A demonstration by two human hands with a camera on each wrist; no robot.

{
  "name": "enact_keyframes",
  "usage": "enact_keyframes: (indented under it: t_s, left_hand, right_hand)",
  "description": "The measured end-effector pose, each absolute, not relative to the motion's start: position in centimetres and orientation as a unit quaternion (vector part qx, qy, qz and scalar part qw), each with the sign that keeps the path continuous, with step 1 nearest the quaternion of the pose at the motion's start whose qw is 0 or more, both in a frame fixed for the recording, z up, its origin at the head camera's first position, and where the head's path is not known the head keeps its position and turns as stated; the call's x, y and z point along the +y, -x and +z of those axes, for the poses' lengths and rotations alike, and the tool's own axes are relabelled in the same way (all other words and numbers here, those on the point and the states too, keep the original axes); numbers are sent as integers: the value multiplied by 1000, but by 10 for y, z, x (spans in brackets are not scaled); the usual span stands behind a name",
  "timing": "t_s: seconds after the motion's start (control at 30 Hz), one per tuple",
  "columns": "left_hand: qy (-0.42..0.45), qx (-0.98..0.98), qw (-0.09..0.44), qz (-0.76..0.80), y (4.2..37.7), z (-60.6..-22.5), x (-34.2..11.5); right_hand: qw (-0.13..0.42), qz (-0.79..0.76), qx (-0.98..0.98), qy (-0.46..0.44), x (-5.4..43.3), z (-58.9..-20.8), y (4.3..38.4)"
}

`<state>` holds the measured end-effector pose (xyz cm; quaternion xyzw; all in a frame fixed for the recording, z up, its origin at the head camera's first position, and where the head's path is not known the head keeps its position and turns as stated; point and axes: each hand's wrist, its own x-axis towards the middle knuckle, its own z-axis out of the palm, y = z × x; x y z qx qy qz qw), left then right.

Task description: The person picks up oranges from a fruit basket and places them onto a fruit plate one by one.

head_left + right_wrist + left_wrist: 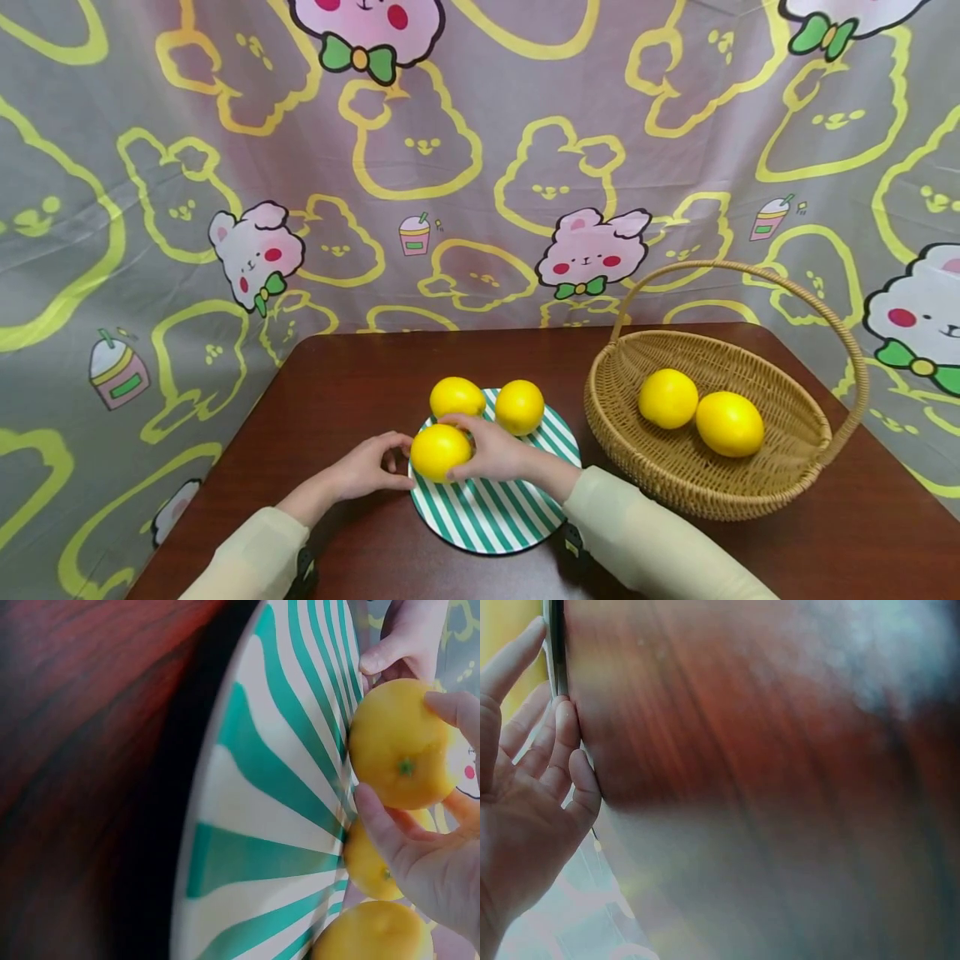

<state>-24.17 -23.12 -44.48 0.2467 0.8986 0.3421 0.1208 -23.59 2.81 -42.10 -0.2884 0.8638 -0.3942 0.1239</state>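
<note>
In the head view, my right hand (pixel 491 450) grips a yellow lemon (pixel 441 453) at the left side of a round plate (pixel 517 525) with green and white stripes. Thumb and fingers curve round the fruit, and its green-tipped end shows in the right wrist view. My left hand (pixel 372 468) is at the plate's left edge, fingers loosely bent, fingertips right at the rim and close beside the same lemon. Behind it on the plate sit two more lemons, one at the back left (pixel 457 395) and one at the back right (pixel 520 407).
A wicker basket (pixel 622 442) with a tall arched handle stands right of the plate, holding two lemons (pixel 729 424). Everything rests on a dark brown table (pixel 360 367). A patterned curtain (pixel 480 150) hangs behind and along the sides.
</note>
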Motion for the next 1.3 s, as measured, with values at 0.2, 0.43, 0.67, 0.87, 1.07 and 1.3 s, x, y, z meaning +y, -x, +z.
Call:
enact_keyframes:
  t_s: [0.2,0.43,0.67,0.87,1.07,1.3]
  left_hand:
    - [-240,899,125,344,241,-443,-230]
    - [-238,900,124,343,241,-443,-230]
    - [-229,903,125,342,241,-445,-231]
    - [-235,900,127,344,240,-443,-231]
    - [-247,897,126,344,241,-445,-232]
    - [-248,897,122,344,241,-445,-232]
  right_hand:
    - [99,-380,871,297,30,-422,235]
    - [88,-383,874,285,31,-422,231]
    - [74,-370,881,287,30,-423,230]
    - [58,-354,886,295,30,-424,228]
    - [53,-347,885,305,30,-425,226]
    - [56,-344,886,304,31,-425,227]
